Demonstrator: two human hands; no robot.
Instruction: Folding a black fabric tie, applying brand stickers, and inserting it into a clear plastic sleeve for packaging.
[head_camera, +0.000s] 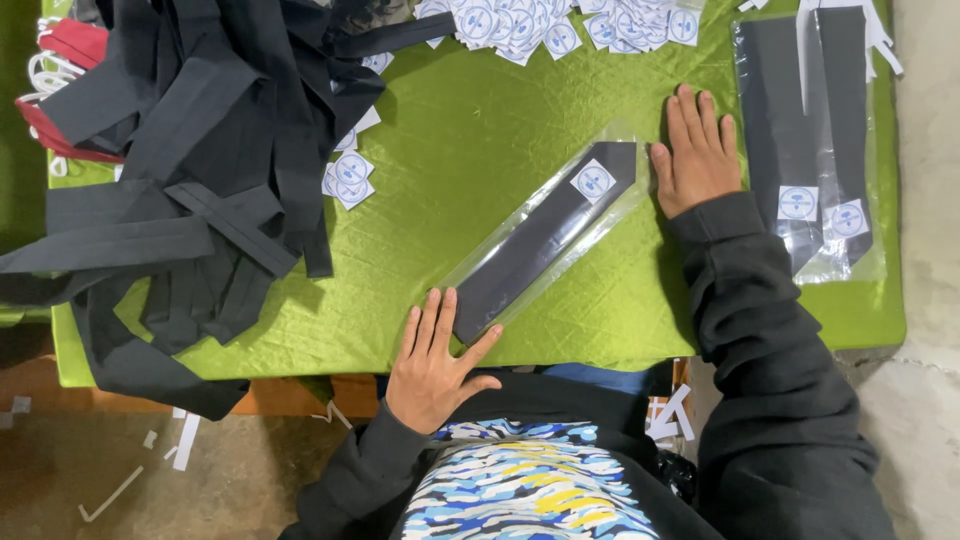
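Note:
A folded black tie in a clear plastic sleeve (545, 238) lies diagonally on the green cloth of the table (470, 150), with a round white-and-blue sticker (592, 181) near its upper end. My left hand (437, 358) lies flat with fingers apart, touching the sleeve's lower end at the table's near edge. My right hand (696, 151) rests flat on the cloth just right of the sleeve's upper end, thumb close to it. Neither hand grips anything.
A heap of loose black ties (200, 150) covers the left of the table, with red cloth (70, 45) beyond. Round stickers (560, 25) lie piled at the far edge and a few (348, 178) beside the heap. Two bagged ties (815, 140) lie at the right. Paper strips litter the floor (120, 470).

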